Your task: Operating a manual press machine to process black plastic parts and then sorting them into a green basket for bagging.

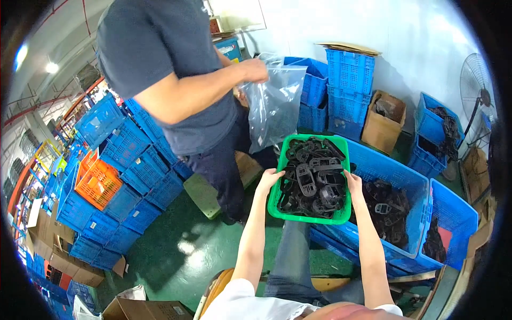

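Green tray [277,210] of black plastic parts [313,178] gripped by left hand [269,180] and right hand [353,183] on opposite rims, best kept level, tipped slowly toward co-worker's open clear bag [274,106] just beyond.

The person wears a white shirt with short sleeves. The sleeves stop near the shoulders, so both arms are bare all the way down. The arms are long and thin. The left hand [268,180] and the right hand [353,183] are bare too, with no gloves, no rings and no watch. The legs are in blue-grey jeans. The cloth of the jeans looks a bit faded. The shirt is plain, with no pictures on it.
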The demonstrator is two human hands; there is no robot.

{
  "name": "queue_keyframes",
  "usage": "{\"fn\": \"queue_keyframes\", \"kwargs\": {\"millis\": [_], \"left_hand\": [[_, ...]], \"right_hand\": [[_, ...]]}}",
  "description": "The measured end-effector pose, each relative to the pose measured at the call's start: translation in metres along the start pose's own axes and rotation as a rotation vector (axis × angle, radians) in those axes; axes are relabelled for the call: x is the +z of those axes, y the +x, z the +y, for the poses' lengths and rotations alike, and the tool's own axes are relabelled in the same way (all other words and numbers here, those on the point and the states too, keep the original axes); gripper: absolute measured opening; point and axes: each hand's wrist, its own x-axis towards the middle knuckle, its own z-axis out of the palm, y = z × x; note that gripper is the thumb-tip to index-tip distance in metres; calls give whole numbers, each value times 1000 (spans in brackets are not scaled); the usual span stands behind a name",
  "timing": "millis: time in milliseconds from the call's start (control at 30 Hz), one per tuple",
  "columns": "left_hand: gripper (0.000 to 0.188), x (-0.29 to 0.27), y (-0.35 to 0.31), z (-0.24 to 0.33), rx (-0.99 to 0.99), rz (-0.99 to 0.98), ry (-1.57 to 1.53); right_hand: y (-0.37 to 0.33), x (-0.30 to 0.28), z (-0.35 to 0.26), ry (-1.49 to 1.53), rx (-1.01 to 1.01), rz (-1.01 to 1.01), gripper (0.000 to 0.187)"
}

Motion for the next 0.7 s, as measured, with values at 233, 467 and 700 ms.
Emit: {"fn": "queue_keyframes", "kwargs": {"millis": [233, 467, 700], "left_hand": [[20, -7, -35, 43, 195, 38, 26], [25, 30, -121, 124, 197, 122, -90], [34, 73, -226, 178, 76, -87, -215]], "right_hand": [[-35, -14, -31, 166, -134, 11, 38], [-113, -88, -118, 195, -121, 79, 37], [-211, -178, -142, 122, -63, 243, 27]]}}
